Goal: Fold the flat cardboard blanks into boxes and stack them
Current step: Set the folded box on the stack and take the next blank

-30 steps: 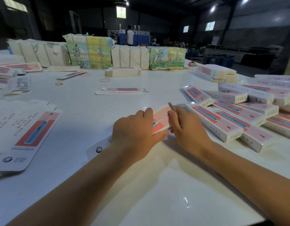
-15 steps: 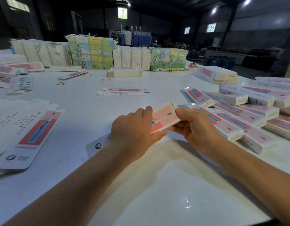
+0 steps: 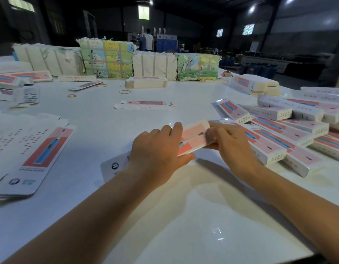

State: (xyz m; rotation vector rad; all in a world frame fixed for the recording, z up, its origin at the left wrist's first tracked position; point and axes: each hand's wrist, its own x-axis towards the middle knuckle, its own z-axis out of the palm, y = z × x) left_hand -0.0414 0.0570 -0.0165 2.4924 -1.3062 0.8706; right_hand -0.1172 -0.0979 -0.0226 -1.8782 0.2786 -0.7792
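Note:
A pink and white carton printed with a toothbrush lies slanted low over the white table in front of me. My left hand grips its middle, covering most of its length. My right hand pinches its far right end, fingers over the end flap. The carton's lower left end sticks out past my left wrist. A pile of folded boxes spreads at the right, close to my right hand. A stack of flat blanks lies at the left.
One loose flat blank lies mid-table, a short stack of blanks behind it. Rubber bands are scattered near it. Strapped paper bundles line the far edge. A person stands in the dark hall beyond.
My right hand turned from gripping the carton's end from below to pressing its fingers over the end flap. The carton tipped flatter. My left hand kept its hold.

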